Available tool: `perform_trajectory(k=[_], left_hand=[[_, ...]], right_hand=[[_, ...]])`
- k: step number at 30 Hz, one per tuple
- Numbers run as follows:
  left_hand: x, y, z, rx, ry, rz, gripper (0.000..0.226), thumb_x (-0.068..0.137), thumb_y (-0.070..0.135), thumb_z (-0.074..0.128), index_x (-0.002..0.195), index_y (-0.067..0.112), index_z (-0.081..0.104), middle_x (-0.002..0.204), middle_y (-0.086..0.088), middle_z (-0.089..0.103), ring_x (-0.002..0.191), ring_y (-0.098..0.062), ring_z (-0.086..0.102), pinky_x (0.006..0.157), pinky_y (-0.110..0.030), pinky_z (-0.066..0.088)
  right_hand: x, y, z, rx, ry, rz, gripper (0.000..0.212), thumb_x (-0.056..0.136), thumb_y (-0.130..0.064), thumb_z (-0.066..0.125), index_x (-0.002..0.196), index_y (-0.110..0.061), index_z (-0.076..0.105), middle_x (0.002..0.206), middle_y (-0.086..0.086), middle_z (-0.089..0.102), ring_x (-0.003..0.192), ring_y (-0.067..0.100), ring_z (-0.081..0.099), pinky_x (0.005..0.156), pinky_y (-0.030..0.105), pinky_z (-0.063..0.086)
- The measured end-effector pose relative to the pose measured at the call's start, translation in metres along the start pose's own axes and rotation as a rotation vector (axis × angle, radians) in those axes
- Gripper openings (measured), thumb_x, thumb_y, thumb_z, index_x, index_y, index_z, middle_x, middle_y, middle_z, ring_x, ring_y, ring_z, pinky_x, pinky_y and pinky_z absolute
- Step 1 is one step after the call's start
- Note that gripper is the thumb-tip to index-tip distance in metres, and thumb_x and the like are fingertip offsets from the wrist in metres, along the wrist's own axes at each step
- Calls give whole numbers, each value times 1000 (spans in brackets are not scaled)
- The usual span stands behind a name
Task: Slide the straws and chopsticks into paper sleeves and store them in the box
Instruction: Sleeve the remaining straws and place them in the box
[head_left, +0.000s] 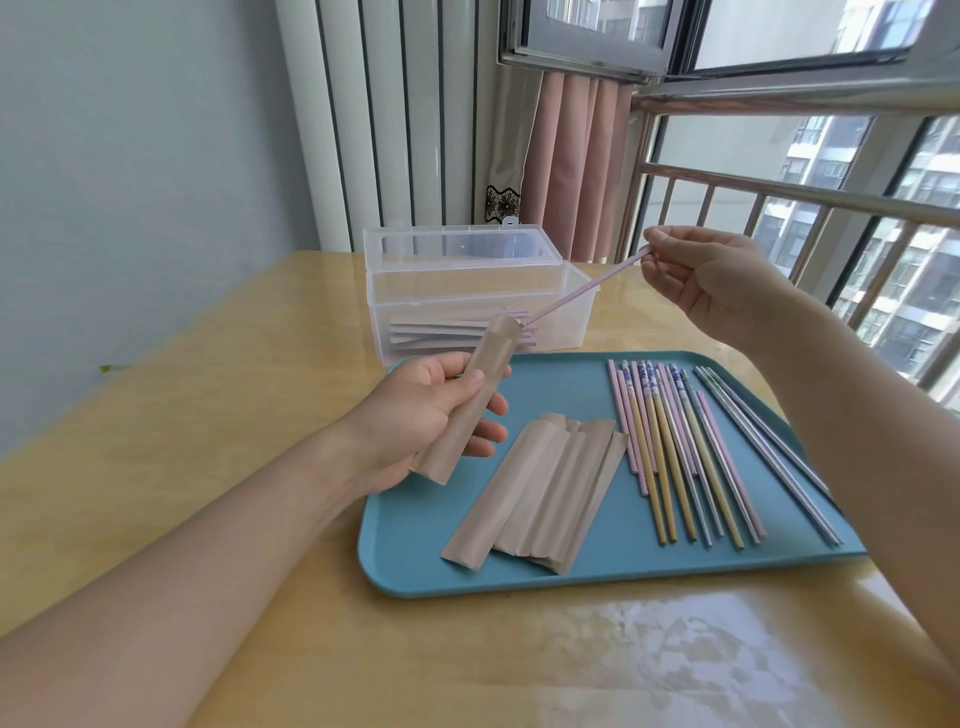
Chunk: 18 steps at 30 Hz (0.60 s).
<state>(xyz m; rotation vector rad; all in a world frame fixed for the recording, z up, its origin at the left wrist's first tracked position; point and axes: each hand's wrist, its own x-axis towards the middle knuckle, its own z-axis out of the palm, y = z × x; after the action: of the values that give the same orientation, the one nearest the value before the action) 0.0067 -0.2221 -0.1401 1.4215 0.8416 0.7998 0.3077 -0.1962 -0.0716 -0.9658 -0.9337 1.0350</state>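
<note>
Head view, above the blue tray (582, 577): left hand (421, 415) grips a paper sleeve (470, 400); right hand (711, 283) pinches a pink straw (587, 288) entering it.

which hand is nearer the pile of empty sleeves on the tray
Left. The left hand holds a sleeve just above and left of the pile; the right hand is raised farther back, pinching a pink straw.

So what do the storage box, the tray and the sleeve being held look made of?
Box: clear glossy plastic, contents visible through its walls. Tray: teal, matte, probably moulded plastic with a rounded rim. Sleeve in the left hand: brown kraft-like paper, creased and matte.
</note>
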Motion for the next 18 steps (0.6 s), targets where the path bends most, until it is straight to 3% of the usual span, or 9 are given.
perform_trajectory(k=[7,18], left_hand=[[1,-1,-1,33,-46,-38,32,108,28,41,119,17,69,87,-2,67,59,-12,54,52,-24,47],[0,-1,-2,31,-88,-47,31,108,30,39,122,23,66,84,-2,67,61,-13,51,52,-24,45]], right_hand=[[-1,1,0,-36,25,-13,11,91,-1,66,101,4,67,80,11,67,72,15,69,72,21,58],[-3,0,0,-160,-40,12,14,92,4,63,104,4,69,85,12,73,78,17,72,76,23,59]])
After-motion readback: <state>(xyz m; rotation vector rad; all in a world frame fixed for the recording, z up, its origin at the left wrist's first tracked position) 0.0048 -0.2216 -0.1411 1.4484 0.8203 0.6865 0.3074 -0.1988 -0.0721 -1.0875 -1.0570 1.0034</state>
